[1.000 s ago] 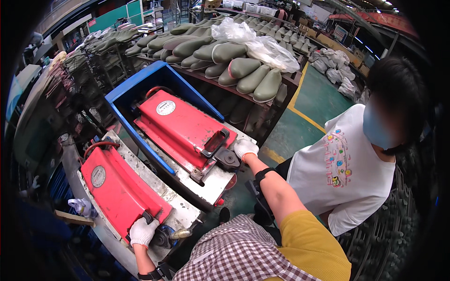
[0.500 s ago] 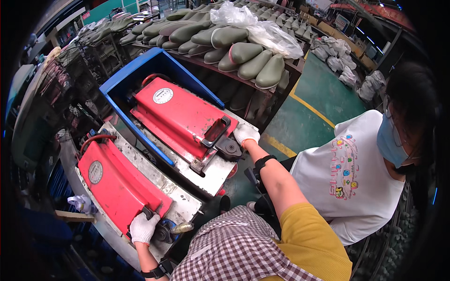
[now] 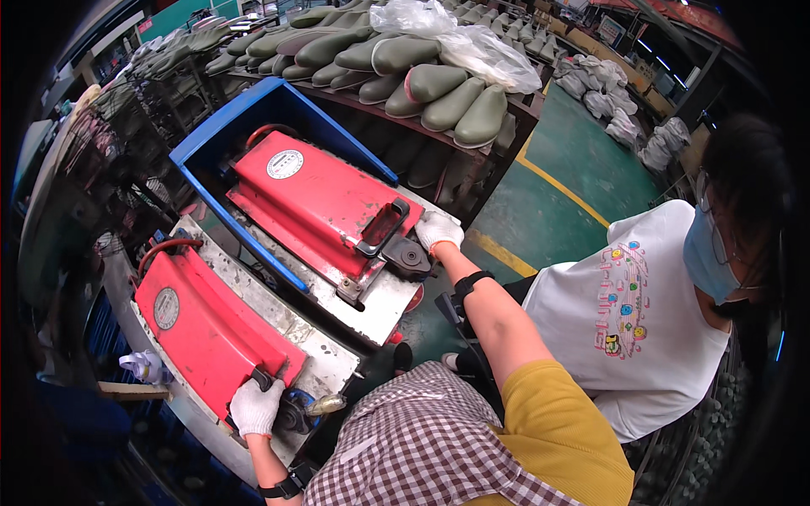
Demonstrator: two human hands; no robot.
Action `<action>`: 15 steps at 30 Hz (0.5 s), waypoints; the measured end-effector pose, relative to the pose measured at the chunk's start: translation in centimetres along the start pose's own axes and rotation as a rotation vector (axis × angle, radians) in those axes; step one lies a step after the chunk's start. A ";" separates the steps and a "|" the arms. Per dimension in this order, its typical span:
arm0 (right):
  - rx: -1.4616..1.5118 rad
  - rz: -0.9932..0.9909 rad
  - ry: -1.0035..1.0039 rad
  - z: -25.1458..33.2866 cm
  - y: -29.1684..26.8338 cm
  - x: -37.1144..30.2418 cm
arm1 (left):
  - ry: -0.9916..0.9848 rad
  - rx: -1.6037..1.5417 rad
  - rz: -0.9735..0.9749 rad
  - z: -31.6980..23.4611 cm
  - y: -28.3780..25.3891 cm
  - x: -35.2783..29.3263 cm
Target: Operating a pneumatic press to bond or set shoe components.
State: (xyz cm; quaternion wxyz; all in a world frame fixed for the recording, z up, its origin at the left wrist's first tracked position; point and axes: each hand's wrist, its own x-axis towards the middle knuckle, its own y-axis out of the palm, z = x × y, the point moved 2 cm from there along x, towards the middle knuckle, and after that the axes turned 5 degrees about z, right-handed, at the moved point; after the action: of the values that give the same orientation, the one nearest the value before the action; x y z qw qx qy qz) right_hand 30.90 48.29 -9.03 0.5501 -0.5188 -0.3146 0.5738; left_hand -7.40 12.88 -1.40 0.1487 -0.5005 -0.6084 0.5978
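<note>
Two red metal machine covers stand side by side, each with a round white label and a metal bed beneath. My left hand (image 3: pixel 255 406), in a white knit glove, is closed round the black handle (image 3: pixel 261 379) at the near end of the left red cover (image 3: pixel 215 320). My right hand (image 3: pixel 439 230), gloved too, lies at the right end of the other red cover (image 3: pixel 316 211), against the metal bed's edge. Its fingers are mostly hidden. Beside it are a black looped handle (image 3: pixel 388 226) and a black round-topped fitting (image 3: pixel 411 255).
A blue hood (image 3: pixel 198 143) surrounds the far red cover. Behind it, a rack holds several olive-green boot-shaped forms (image 3: pixel 443 108) and clear plastic sheeting (image 3: pixel 489 55). At right stands a masked person in a white shirt (image 3: pixel 633 312). Grey sacks (image 3: pixel 603 101) line the green floor.
The whole view has shifted slightly, so the machines appear a little higher and further left. Both hands stay at the same places on the machines.
</note>
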 end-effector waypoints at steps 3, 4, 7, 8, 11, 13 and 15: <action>0.024 0.010 0.001 -0.1 0.1 0.0 | -0.004 0.024 -0.031 -0.1 0.2 0.0; 0.015 0.001 0.009 -0.1 0.2 0.0 | -0.010 0.015 -0.035 0.0 0.2 0.0; 0.010 -0.020 0.006 -0.4 0.6 0.6 | -0.016 0.010 -0.034 0.4 0.5 0.3; 0.014 -0.034 -0.011 -0.3 0.6 0.7 | -0.019 0.008 -0.034 0.5 0.5 0.4; 0.038 -0.036 -0.017 -0.6 0.5 0.6 | -0.022 0.019 -0.015 0.2 0.4 0.5; 0.030 -0.028 -0.017 -0.5 0.3 0.6 | -0.024 0.011 -0.012 -0.1 0.3 0.4; 0.021 -0.022 -0.018 -0.1 0.1 0.3 | -0.026 0.001 -0.011 0.1 0.4 0.3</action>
State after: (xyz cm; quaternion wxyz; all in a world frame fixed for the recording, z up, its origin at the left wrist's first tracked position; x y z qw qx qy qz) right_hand 30.99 48.50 -9.23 0.5591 -0.5043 -0.3190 0.5757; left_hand -7.44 13.00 -1.85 0.1442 -0.4895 -0.6127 0.6035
